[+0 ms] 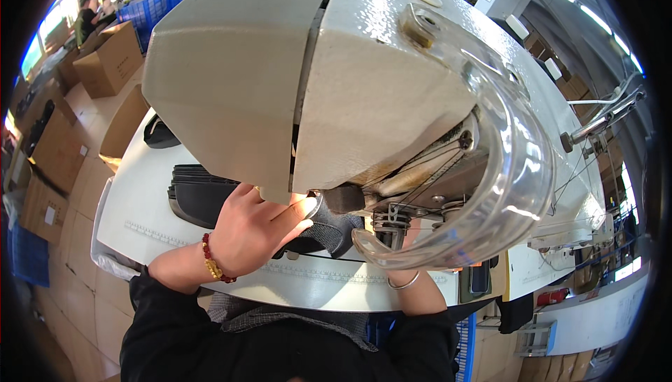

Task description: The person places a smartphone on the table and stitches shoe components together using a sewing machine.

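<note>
My left hand (243, 231), with a red bead bracelet at its wrist, reaches under the beige head of a sewing machine (378, 81). Its thumb and fingertips are drawn together beside a small shiny metal part; what they hold, if anything, I cannot make out. Just right of the fingertips lies a dark grey mesh and black piece (336, 231), partly covered by the machine. My right hand (418, 231) is mostly hidden behind the machine's thread parts and a clear curved guard (518, 172); only some skin and the wrist with a bangle show, so its fingers are unseen.
A stack of black pieces (199, 196) lies on the white table (164, 242) left of my hand, with a black item (159, 133) behind it. A phone (480, 278) rests at the right. Cardboard boxes (108, 60) and blue crates (143, 18) stand left; a person sits far off.
</note>
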The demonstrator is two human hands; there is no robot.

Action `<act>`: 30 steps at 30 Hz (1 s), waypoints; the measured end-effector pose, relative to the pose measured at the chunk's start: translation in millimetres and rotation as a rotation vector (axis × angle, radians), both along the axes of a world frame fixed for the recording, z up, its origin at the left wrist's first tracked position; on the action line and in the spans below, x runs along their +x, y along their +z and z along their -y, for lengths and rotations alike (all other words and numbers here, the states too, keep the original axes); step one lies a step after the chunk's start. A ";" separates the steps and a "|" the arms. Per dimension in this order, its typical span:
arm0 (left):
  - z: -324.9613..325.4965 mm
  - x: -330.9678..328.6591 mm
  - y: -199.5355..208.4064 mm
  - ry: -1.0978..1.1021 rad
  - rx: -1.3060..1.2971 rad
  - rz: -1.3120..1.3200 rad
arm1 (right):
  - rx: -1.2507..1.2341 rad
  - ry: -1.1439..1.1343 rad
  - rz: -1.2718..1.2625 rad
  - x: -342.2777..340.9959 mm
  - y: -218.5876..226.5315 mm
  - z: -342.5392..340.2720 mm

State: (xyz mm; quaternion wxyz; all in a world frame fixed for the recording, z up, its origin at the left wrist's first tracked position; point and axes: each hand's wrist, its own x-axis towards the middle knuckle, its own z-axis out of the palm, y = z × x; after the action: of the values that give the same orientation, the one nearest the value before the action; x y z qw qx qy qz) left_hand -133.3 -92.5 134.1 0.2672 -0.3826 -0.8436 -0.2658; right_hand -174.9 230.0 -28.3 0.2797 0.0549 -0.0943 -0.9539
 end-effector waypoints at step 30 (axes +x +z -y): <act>41.0 -29.2 36.1 -0.333 -0.123 0.393 | 2.238 -1.551 -2.119 52.1 113.5 86.1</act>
State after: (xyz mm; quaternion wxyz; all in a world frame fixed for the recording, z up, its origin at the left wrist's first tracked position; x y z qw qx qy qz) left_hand -162.5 -133.5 170.2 0.0267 -0.4728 -0.8192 -0.3235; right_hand -122.8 143.9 85.2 0.4445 0.4499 -0.7712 0.0715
